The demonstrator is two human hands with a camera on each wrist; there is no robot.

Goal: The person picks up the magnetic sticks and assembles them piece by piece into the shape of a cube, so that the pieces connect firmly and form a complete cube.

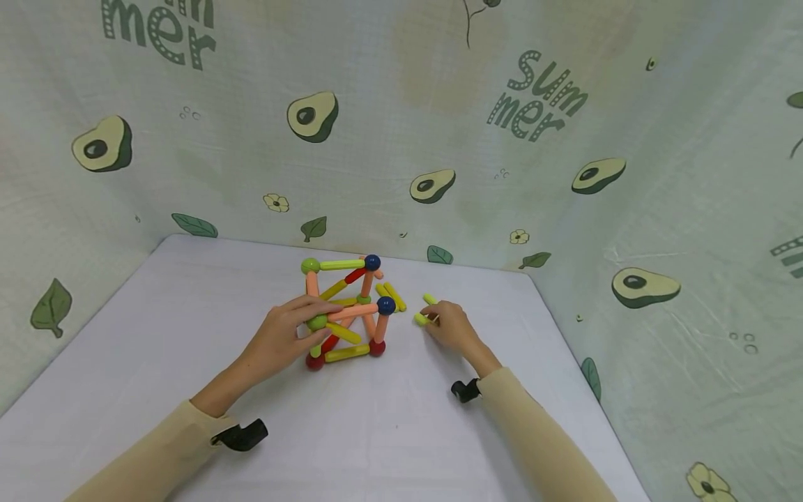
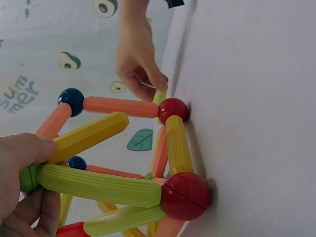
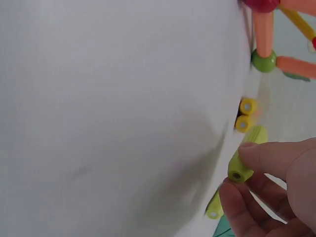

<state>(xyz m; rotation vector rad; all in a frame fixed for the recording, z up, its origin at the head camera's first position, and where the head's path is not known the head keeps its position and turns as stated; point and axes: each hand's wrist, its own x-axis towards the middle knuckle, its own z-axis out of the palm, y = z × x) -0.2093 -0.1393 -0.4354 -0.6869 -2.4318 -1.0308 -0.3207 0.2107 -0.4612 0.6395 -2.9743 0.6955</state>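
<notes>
A frame of magnetic sticks and balls, with salmon, yellow, red and lime sticks, stands on the table. My left hand (image 1: 285, 331) holds its near upper-left corner, fingers and thumb around the green ball (image 1: 317, 322). From that corner a yellow stick (image 2: 94, 136) juts out with its far end free, and my thumb touches it. Dark blue balls (image 1: 385, 305) sit at right-hand upper corners; red balls (image 2: 185, 196) rest on the table at the near bottom. To the right of the frame, my right hand (image 1: 454, 326) pinches a lime stick (image 3: 247, 153) between thumb and fingers.
Another lime stick (image 1: 429, 299) lies just behind my right hand. Two yellow sticks (image 1: 395, 296) lie side by side between it and the frame. A salmon stick (image 1: 378, 274) shows behind the frame. Printed cloth (image 1: 376, 153) hangs at the table's back and sides.
</notes>
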